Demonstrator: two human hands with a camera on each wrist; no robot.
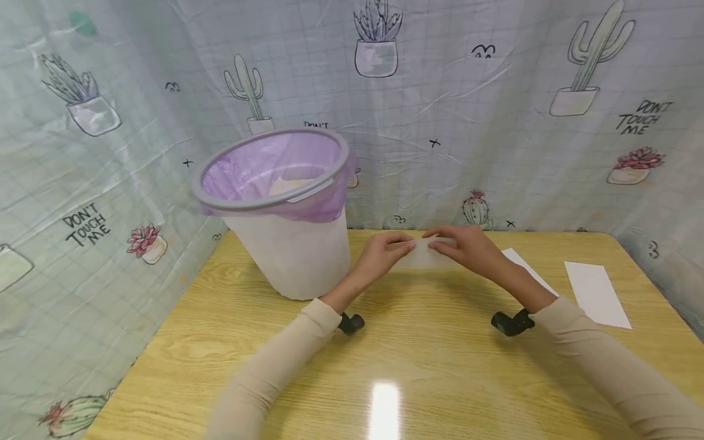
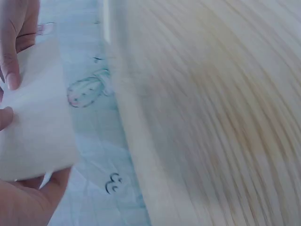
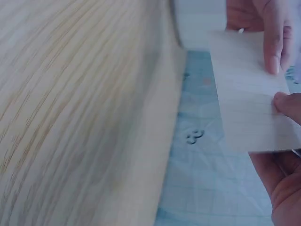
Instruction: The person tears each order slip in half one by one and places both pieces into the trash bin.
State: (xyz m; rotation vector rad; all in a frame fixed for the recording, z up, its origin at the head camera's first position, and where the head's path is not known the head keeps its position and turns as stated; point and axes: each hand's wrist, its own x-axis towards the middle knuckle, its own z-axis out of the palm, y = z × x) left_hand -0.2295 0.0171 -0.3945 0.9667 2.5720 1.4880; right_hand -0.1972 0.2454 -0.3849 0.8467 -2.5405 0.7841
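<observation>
A small white sheet of paper (image 1: 422, 258) is held up between the two hands, above the far part of the table. On its left side my left hand (image 1: 379, 252) pinches the top edge between thumb and fingers. From the right, my right hand (image 1: 466, 245) grips the same edge, its thumb close to the left thumb. In the left wrist view the paper (image 2: 42, 122) spans the gap between both hands, with fingers behind it. The right wrist view shows the paper (image 3: 249, 94) as a flat rectangle with faint lines.
A white bin (image 1: 297, 256) with a purple liner (image 1: 236, 174) stands on the left, pale paper (image 1: 288, 185) inside. Two white paper pieces lie on the right of the wooden table (image 1: 429, 366): one sheet (image 1: 596, 293), another (image 1: 530, 272) partly behind the right forearm. A patterned curtain (image 1: 429, 110) hangs behind.
</observation>
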